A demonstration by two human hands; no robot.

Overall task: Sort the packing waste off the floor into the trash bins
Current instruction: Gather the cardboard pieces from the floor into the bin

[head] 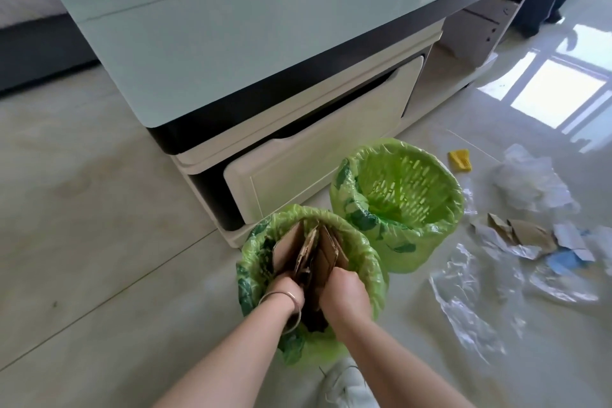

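Cardboard [311, 253] pieces stand on edge inside the near bin [371, 262], packed together and poking up just above its green bag liner. Both hands are down in that bin at the near ends of the pieces: the left hand [286, 291], bangle [281, 296] on the wrist, has its fingers curled onto the left side of the stack, and the right hand [344, 291] is curled onto the right side, so the cardboard sits squeezed between the two and runs away from the knuckles toward the far rim. The far bin [397, 205], touching the near one at the rim, shows only its slotted green basket through the liner. Off to the right on the tile floor [99, 209] lie clear plastic wrap [463, 298], torn brown paper [523, 232], white crumpled sheets [533, 182], something blue [563, 262] and a small yellow scrap [459, 160]. Behind the bins is a glass-topped table [231, 36] with a cream drawer [331, 156].
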